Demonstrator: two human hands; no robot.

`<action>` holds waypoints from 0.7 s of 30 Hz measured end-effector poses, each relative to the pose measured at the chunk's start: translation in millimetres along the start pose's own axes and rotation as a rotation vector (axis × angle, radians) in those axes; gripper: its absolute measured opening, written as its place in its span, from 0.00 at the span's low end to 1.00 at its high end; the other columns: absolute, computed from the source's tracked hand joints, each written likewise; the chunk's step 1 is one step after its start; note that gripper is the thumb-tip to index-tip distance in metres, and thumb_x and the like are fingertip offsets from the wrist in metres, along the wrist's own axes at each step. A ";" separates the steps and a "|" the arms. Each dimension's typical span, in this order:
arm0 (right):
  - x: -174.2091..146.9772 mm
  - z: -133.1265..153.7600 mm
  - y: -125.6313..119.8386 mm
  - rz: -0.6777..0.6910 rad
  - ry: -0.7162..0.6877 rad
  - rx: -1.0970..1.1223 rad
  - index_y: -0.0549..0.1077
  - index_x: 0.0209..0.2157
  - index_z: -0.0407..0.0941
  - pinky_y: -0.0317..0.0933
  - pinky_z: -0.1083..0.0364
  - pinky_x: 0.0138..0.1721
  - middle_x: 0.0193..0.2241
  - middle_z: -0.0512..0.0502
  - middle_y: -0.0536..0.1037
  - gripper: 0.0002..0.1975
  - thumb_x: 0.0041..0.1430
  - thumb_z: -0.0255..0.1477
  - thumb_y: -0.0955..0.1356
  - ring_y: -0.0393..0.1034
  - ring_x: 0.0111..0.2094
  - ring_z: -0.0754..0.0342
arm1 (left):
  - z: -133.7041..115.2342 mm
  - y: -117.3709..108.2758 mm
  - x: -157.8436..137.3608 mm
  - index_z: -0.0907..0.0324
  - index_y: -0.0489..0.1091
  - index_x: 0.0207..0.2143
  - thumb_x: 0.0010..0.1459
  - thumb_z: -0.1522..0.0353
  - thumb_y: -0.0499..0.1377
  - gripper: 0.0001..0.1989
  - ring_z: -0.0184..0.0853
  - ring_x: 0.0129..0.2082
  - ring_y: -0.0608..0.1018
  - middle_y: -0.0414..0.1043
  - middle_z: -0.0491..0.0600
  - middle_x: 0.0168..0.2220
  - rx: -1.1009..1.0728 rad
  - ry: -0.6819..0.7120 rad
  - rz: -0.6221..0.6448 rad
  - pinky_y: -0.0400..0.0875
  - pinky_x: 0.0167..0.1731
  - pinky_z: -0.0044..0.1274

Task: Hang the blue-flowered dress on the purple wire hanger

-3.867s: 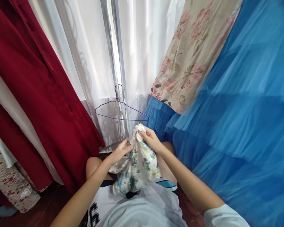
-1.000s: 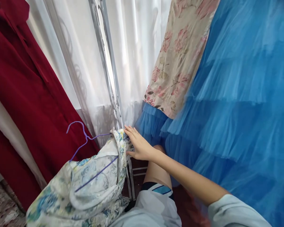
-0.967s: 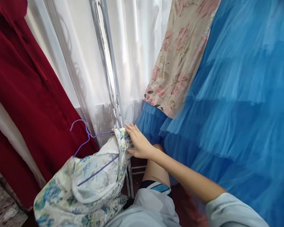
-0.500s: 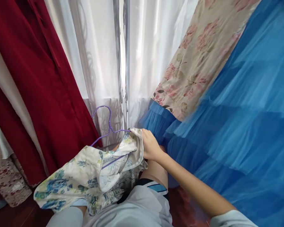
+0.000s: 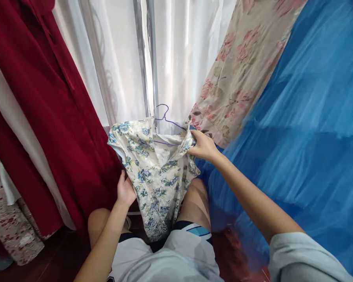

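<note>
A cream garment with blue flowers (image 5: 147, 176), seemingly a sleeveless top or dress, hangs in front of me on a thin purple hanger (image 5: 164, 116). The hanger's hook sticks out above the neckline, and its lower bar shows inside the neck opening. My right hand (image 5: 204, 147) is closed on the garment's right shoulder edge, near the hanger's end. At the garment's left side, below the armhole, my left hand (image 5: 126, 191) touches the cloth. Its thumb is stretched upward and apart; the other fingers are partly hidden by the fabric.
Dark red cloth (image 5: 67, 137) hangs at the left, beside a red-patterned beige garment (image 5: 14, 223). White curtains (image 5: 182, 58) and a metal pole (image 5: 151, 51) stand behind. At the right hang a beige floral dress (image 5: 238, 78) and blue layered tulle (image 5: 300, 156). My bare legs (image 5: 195, 203) are below.
The garment and hanger have moved up and away from me, and the garment now hangs spread out. My left hand has come out from under it to its left side; the right still grips the shoulder.
</note>
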State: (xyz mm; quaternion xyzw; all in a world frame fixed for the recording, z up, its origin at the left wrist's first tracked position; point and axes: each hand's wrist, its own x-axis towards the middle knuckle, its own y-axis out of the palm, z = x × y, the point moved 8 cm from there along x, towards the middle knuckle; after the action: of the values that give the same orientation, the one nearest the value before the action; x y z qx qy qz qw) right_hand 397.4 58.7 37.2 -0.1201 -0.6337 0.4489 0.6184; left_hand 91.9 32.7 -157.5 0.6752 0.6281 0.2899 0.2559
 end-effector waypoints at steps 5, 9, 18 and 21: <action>19.3 29.1 -0.1 0.028 -0.160 -0.027 0.68 0.55 0.43 0.63 0.51 0.40 0.45 0.39 0.77 0.35 0.45 0.40 0.71 0.72 0.44 0.39 | -1.7 -42.5 -40.9 0.58 0.72 0.54 0.51 0.59 0.68 0.28 0.47 0.57 0.72 0.75 0.54 0.52 0.142 0.143 -0.150 0.65 0.58 0.35; -5.3 41.0 -3.9 0.123 -0.289 -0.070 0.60 0.63 0.42 0.65 0.49 0.43 0.50 0.37 0.73 0.43 0.46 0.39 0.71 0.71 0.47 0.37 | 39.1 -71.5 -58.8 0.62 0.74 0.47 0.45 0.64 0.69 0.25 0.45 0.49 0.78 0.79 0.54 0.44 0.307 0.091 -0.271 0.69 0.53 0.32; -91.8 95.2 51.6 0.035 -0.279 0.419 0.69 0.53 0.50 0.56 0.39 0.58 0.58 0.38 0.66 0.19 0.60 0.33 0.65 0.60 0.60 0.40 | 79.1 -103.8 -80.5 0.61 0.72 0.34 0.47 0.62 0.59 0.13 0.44 0.46 0.77 0.78 0.51 0.38 0.588 0.151 -0.487 0.71 0.46 0.28; -135.2 69.8 97.5 -0.165 0.195 0.637 0.70 0.37 0.47 0.65 0.44 0.44 0.37 0.41 0.73 0.08 0.63 0.36 0.63 0.69 0.41 0.44 | 75.9 -98.8 -86.5 0.59 0.71 0.32 0.50 0.63 0.58 0.10 0.43 0.47 0.76 0.77 0.51 0.37 0.658 0.161 -0.435 0.70 0.47 0.29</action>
State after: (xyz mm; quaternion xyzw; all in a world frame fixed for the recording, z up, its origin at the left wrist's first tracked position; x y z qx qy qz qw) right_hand 323.7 -10.9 -112.5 0.0885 -0.4070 0.5591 0.7169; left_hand 73.1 -44.2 -286.9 0.5477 0.8336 0.0643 0.0314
